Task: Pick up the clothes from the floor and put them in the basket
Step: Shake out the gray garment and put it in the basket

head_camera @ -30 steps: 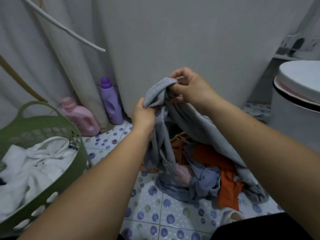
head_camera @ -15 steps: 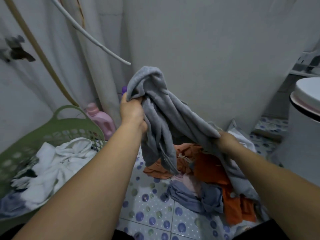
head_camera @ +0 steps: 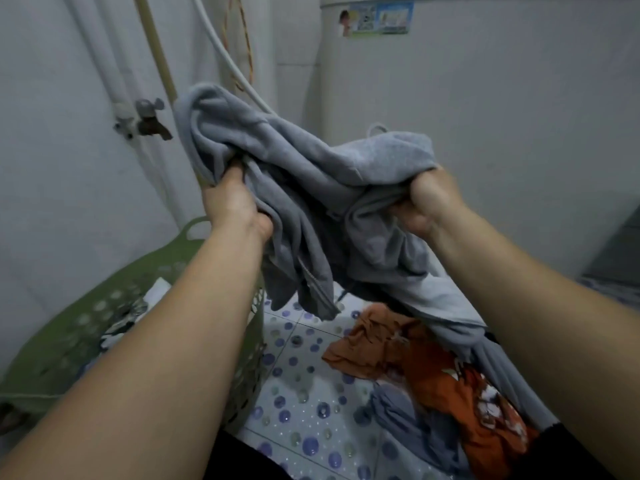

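Note:
A grey zip-up garment (head_camera: 304,188) hangs in the air between both hands. My left hand (head_camera: 232,202) grips its bunched left end. My right hand (head_camera: 429,202) grips the other end, and one sleeve trails down to the floor at the right. The green laundry basket (head_camera: 69,334) stands at the lower left, partly behind my left forearm, with white clothes inside. On the dotted tile floor lie an orange garment (head_camera: 426,368) and a blue-grey garment (head_camera: 412,420).
A tap (head_camera: 149,119) and pipes run down the left wall. A white hose (head_camera: 221,53) and an orange cord (head_camera: 242,36) hang behind the garment. A white appliance (head_camera: 485,98) with a sticker fills the back right.
Both hands have lifted the grey garment higher and toward the left. My right hand rose from low beside the pile to level with the left. The view tilted upward.

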`<control>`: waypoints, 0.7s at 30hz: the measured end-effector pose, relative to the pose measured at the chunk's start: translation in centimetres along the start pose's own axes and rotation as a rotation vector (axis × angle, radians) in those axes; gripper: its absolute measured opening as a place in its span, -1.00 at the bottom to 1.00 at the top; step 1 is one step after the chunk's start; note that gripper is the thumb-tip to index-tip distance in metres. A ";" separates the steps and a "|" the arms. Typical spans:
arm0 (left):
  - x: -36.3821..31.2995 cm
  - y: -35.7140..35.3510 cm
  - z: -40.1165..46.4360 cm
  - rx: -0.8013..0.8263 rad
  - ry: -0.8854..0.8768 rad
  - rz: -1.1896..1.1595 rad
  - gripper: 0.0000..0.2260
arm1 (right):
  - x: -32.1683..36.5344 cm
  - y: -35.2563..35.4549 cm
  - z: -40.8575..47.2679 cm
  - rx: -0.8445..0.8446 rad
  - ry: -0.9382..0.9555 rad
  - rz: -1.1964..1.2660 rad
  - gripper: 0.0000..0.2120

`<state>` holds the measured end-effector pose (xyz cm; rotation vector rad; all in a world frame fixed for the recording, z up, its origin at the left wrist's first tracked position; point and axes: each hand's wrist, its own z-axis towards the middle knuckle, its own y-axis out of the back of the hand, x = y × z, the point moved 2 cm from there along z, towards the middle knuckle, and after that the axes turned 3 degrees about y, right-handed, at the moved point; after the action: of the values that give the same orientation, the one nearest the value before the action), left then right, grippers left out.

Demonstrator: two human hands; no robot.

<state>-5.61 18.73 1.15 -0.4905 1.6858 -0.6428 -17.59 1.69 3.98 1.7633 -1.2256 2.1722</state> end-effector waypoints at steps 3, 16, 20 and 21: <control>-3.6 1.6 0.5 0.033 -0.131 -0.091 -0.74 | -1.1 -4.2 0.1 0.068 0.040 0.032 -0.75; -11.9 16.0 0.2 -0.318 -0.379 0.260 -0.80 | -13.5 -19.7 -3.0 0.338 -0.232 0.033 -0.64; -10.5 20.0 0.9 -0.491 -0.172 0.683 -0.48 | -18.5 -18.8 -1.4 0.609 -0.250 -0.616 -0.27; -10.1 20.9 1.1 -0.503 -0.122 0.797 -0.32 | -19.5 -17.8 -0.7 0.632 -0.261 -0.813 -0.13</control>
<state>-1.95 40.83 -5.07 -0.1593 1.7389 0.3901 -2.32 21.94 -3.38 2.2431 0.2575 1.9178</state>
